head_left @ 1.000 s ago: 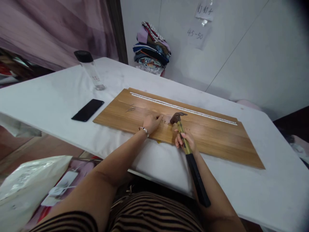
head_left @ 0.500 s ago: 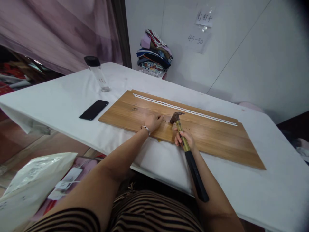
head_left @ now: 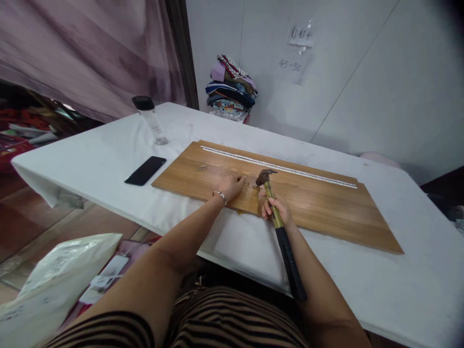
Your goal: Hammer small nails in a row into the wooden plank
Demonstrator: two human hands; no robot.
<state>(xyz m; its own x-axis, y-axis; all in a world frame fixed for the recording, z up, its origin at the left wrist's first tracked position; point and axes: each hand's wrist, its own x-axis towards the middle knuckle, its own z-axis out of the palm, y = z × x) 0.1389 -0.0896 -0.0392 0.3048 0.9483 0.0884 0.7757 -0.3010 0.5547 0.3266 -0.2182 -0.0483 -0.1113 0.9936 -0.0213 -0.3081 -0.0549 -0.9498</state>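
A long wooden board (head_left: 326,208) lies on a white-covered table. My left hand (head_left: 231,187), with a bracelet at the wrist, rests on the board near its front edge, fingers pinched together; what they hold is too small to make out. Just right of it, my right hand (head_left: 277,209) is closed round the yellow part of a hammer (head_left: 289,261), whose metal head is above the board and whose black grip points back toward me. Small dark marks show on the wood between the hands. A few thin nails (head_left: 202,167) lie at the board's left.
Two white measuring strips (head_left: 279,166) run along the board's far edge. A black phone (head_left: 145,170) and a clear bottle (head_left: 151,121) stand left on the table (head_left: 108,150). Folded cloths (head_left: 231,89) are piled by the wall. A white bag (head_left: 61,275) lies lower left.
The camera view has shifted slightly. Both hands stay nearly in place over the board, and the hammer's black end has swung slightly left.
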